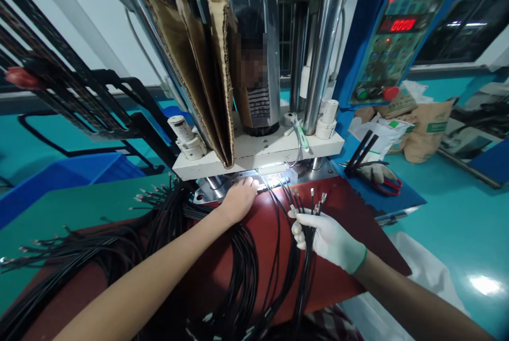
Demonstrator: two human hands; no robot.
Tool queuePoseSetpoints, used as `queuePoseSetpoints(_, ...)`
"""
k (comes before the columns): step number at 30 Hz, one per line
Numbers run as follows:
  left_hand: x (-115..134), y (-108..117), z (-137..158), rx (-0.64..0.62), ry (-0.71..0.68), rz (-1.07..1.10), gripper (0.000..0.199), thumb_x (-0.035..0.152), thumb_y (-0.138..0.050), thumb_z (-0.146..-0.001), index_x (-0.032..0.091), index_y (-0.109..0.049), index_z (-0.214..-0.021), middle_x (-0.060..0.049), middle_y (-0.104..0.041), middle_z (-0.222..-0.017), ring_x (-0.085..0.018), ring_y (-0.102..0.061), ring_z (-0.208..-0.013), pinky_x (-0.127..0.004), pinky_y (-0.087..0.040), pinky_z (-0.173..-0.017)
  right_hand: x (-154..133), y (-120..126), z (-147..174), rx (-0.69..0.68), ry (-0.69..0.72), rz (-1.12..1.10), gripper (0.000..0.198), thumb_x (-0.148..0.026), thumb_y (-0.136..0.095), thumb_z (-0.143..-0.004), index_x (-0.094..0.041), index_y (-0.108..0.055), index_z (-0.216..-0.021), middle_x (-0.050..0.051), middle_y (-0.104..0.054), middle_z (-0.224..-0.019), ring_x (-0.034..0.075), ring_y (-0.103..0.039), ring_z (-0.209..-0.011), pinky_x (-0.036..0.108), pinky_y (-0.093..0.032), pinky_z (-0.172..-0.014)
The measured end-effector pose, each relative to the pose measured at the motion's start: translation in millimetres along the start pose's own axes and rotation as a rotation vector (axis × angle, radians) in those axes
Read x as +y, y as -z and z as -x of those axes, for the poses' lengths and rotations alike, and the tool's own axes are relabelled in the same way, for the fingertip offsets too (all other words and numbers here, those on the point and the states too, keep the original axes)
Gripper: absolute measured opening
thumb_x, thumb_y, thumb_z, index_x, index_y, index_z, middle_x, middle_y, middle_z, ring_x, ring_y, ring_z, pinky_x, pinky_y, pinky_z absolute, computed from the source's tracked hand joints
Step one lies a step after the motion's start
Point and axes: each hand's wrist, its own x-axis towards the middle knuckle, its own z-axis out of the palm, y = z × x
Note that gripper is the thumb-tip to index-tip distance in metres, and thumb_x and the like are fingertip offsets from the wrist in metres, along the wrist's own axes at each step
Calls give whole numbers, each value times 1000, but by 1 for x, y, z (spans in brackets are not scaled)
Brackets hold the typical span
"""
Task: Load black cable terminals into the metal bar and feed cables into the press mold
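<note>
My left hand (242,199), bare, reaches to the lit gap under the white press plate. Its fingers are bent and close together at the metal mould (274,184); what they grip, if anything, is hidden. In my white-gloved right hand (326,235) is a bunch of black cables (306,272) with bare metal terminals standing up above the fingers. Several thin black cables (276,224) run from the mould down over the red-brown mat (262,256) between my hands. A large bundle of black cables (159,224) lies left of my left forearm, its terminals pointing left and back.
Above the mould is the white press plate (270,156), carrying folded cardboard (214,81) and a green-handled tool (302,137). A blue control panel (392,44) stands at the right. Red-handled pliers (392,184) lie on a blue ledge. A blue bin (99,174) stands left.
</note>
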Motion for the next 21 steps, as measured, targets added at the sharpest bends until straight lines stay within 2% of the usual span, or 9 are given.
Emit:
queuePoseSetpoints(4, -9, 26, 27, -85, 27, -75, 31, 12, -28, -94, 12, -55, -110, -17, -58, -110, -26, -67, -77, -35, -49, -60, 3, 3, 4, 26, 79, 164, 28, -33, -74, -77, -10, -68, -93, 2, -61, -65, 6, -47, -49, 19, -34, -45)
queuePoseSetpoints(7, -20, 47, 56, -166, 88, -5, 28, 17, -30, -94, 11, -54, -109, -16, -62, -99, -28, -67, -72, -36, -48, -60, -1, 0, 8, -6, 107, 295, 31, -39, -71, -80, -10, -68, -92, 1, -61, -63, 5, -45, -45, 19, -32, -43)
queuePoseSetpoints(10, -25, 60, 81, -206, 217, 431, 27, 32, -37, -95, 14, -57, -95, -8, -63, -76, -23, -64, -68, -31, -46, -62, -2, -6, 9, -30, 107, 403, 33, -42, -69, -81, -10, -67, -88, 3, -65, -64, 6, -48, -43, 20, -35, -43)
queuePoseSetpoints(12, -19, 60, 88, -262, 369, 841, 40, 46, -34, -95, 16, -58, -84, -2, -56, -61, -15, -55, -52, -24, -40, -51, -1, -11, 8, -72, 81, 452, 33, -42, -67, -82, -10, -67, -87, 5, -67, -64, 7, -50, -43, 21, -37, -44)
queuePoseSetpoints(15, 1, 49, 81, -445, 510, 1459, 50, 55, -34, -93, 14, -60, -79, 3, -45, -50, -8, -37, -36, -20, -24, -37, 2, -22, 7, -180, 9, 502, 32, -42, -61, -87, -11, -67, -89, 6, -69, -65, 7, -53, -43, 19, -35, -42)
queuePoseSetpoints(16, 9, 45, 75, -518, 506, 1643, 48, 54, -39, -92, 13, -60, -80, 3, -45, -50, -7, -36, -35, -19, -24, -36, 3, -25, 7, -210, -12, 515, 31, -42, -59, -88, -12, -66, -89, 6, -69, -65, 7, -54, -43, 19, -35, -42)
queuePoseSetpoints(18, 24, 36, 63, -606, 461, 1921, 39, 51, -52, -87, 12, -58, -80, 1, -50, -55, -8, -46, -40, -19, -34, -39, 5, -31, 8, -226, -28, 549, 27, -39, -56, -89, -13, -65, -87, 5, -69, -64, 8, -55, -43, 18, -36, -42)
queuePoseSetpoints(21, 43, 26, 50, -571, 393, 2101, 37, 49, -68, -78, 14, -55, -80, 0, -57, -63, -12, -57, -49, -22, -46, -48, 5, -35, 8, -175, 32, 667, 21, -31, -57, -86, -14, -63, -76, 4, -69, -63, 10, -58, -46, 20, -42, -46)
